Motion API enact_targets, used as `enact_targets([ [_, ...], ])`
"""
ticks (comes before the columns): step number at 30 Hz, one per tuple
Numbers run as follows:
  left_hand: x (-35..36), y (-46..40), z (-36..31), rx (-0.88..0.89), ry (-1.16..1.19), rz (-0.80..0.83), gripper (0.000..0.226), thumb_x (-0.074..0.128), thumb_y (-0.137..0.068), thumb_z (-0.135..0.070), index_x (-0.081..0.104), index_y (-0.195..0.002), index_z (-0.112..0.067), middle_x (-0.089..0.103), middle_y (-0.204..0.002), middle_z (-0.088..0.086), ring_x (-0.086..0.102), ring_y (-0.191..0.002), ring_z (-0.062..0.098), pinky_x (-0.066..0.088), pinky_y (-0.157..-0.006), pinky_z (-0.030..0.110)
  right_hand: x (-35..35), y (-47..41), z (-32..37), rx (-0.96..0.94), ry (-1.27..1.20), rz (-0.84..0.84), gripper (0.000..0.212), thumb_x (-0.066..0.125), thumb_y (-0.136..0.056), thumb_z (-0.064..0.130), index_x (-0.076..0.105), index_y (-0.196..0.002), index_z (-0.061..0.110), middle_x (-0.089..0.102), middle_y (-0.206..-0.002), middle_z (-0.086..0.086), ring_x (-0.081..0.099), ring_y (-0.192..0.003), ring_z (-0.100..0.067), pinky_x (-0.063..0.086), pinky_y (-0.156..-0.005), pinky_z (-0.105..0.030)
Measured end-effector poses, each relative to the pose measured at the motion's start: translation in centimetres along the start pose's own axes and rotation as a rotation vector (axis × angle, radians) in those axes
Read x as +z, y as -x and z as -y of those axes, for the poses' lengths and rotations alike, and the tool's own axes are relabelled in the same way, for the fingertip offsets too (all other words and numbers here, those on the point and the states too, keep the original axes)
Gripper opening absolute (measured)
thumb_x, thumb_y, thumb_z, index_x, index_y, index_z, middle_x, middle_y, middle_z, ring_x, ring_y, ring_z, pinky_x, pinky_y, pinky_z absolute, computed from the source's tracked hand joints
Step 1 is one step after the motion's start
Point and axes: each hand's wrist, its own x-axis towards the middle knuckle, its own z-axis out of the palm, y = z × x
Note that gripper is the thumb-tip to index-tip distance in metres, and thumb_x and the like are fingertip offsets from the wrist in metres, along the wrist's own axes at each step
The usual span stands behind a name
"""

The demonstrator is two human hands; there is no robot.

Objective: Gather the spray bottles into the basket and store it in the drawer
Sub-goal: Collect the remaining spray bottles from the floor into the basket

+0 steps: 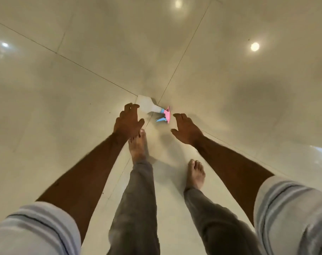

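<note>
Both hands, left hand (129, 120) and right hand (186, 129), fingers spread and empty, flank the spray bottle (151, 106) (lying sideways) on the floor (64, 100)

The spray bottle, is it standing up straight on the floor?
No, the spray bottle lies on its side on the floor, its pink and blue trigger head pointing toward the right hand.

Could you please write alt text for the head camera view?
Both open hands, left hand and right hand, reach down toward a white spray bottle lying on its side on the glossy tiled floor, just beyond the person's bare feet.
</note>
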Motion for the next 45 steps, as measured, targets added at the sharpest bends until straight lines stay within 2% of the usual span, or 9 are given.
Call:
enact_targets([
  [8,7.2,-15.2,4.4,-0.119,0.379,0.014,0.073,0.067,-0.092,-0.022,0.027,-0.152,-0.005,0.039,-0.150,0.021,0.042,-0.137,0.035,0.035,-0.111,0.037,7.1,-16.4,-1.3,-0.002,-0.022,-0.065,0.064,0.064,-0.087,0.024,0.038,-0.144,0.012,0.045,-0.143,-0.010,0.042,-0.128,-0.034,0.041,-0.101,-0.045],
  [16,7.9,-15.3,5.0,-0.138,0.658,0.105,0.080,0.071,-0.090,-0.025,0.024,-0.153,-0.012,0.042,-0.149,0.013,0.049,-0.133,0.028,0.044,-0.111,0.042,8.6,-16.9,-1.0,0.002,-0.019,-0.049,0.038,0.060,-0.088,0.029,0.053,-0.122,0.014,0.052,-0.121,-0.008,0.055,-0.111,-0.031,0.042,-0.098,-0.043],
  [21,3.4,-8.4,2.2,0.016,0.476,0.162,0.103,0.086,-0.075,-0.034,0.020,-0.155,-0.027,0.035,-0.148,0.002,0.036,-0.132,0.014,0.034,-0.104,0.028,3.3,-7.0,0.4,0.012,-0.431,-0.047,0.045,0.076,-0.083,0.030,0.057,-0.121,0.016,0.061,-0.104,-0.004,0.057,-0.087,-0.019,0.046,-0.070,-0.025],
  [25,-2.7,-0.9,-3.5,-0.067,0.584,0.178,0.090,0.083,-0.079,-0.031,0.030,-0.150,-0.021,0.039,-0.150,0.005,0.043,-0.135,0.022,0.041,-0.104,0.029,-3.4,3.7,3.0,0.094,-0.637,-0.047,0.038,0.072,-0.087,0.032,0.057,-0.120,0.021,0.064,-0.091,-0.001,0.063,-0.059,-0.013,0.047,-0.046,-0.014],
  [30,-12.4,8.2,-9.9,0.013,0.727,0.330,0.069,0.072,-0.088,-0.037,0.035,-0.146,-0.028,0.048,-0.142,0.002,0.054,-0.124,0.021,0.051,-0.096,0.034,-12.8,17.3,7.5,0.089,-0.932,-0.161,0.017,0.058,-0.098,0.028,0.065,-0.112,0.022,0.070,-0.087,0.002,0.069,-0.065,-0.005,0.053,-0.059,-0.015],
  [36,-21.8,18.2,-19.1,0.102,0.726,0.406,0.050,0.067,-0.090,-0.047,0.045,-0.131,-0.028,0.054,-0.135,0.004,0.061,-0.118,0.020,0.055,-0.098,0.049,-19.9,33.5,10.8,0.035,-1.686,-0.367,0.038,0.040,-0.096,0.015,0.064,-0.125,0.010,0.069,-0.104,-0.020,0.068,-0.090,-0.027,0.055,-0.083,-0.036],
  [39,-23.1,23.9,-23.9,0.179,0.696,0.483,0.056,0.068,-0.088,-0.050,0.040,-0.129,-0.024,0.051,-0.136,0.007,0.062,-0.117,0.020,0.060,-0.088,0.045,-20.8,40.7,12.5,0.056,-1.646,-0.630,0.040,0.052,-0.091,0.000,0.062,-0.128,0.012,0.064,-0.097,-0.008,0.063,-0.092,-0.021,0.051,-0.089,-0.038],
  [42,-21.9,31.0,-28.2,0.309,0.642,0.597,0.060,0.069,-0.087,-0.049,0.034,-0.128,-0.022,0.053,-0.133,0.005,0.063,-0.113,0.015,0.060,-0.082,0.036,-19.6,47.9,13.2,0.186,-1.411,-0.937,0.040,0.074,-0.086,0.015,0.064,-0.125,0.020,0.067,-0.107,-0.004,0.063,-0.093,-0.017,0.052,-0.088,-0.030],
  [45,-19.2,37.8,-31.2,0.475,0.472,0.690,0.060,0.071,-0.086,-0.047,0.035,-0.129,-0.027,0.054,-0.127,-0.003,0.061,-0.110,0.009,0.059,-0.086,0.035,-17.1,55.0,12.1,0.218,-1.332,-1.201,0.018,0.078,-0.084,0.016,0.070,-0.101,0.016,0.069,-0.098,-0.001,0.067,-0.092,-0.008,0.055,-0.081,-0.028],
])
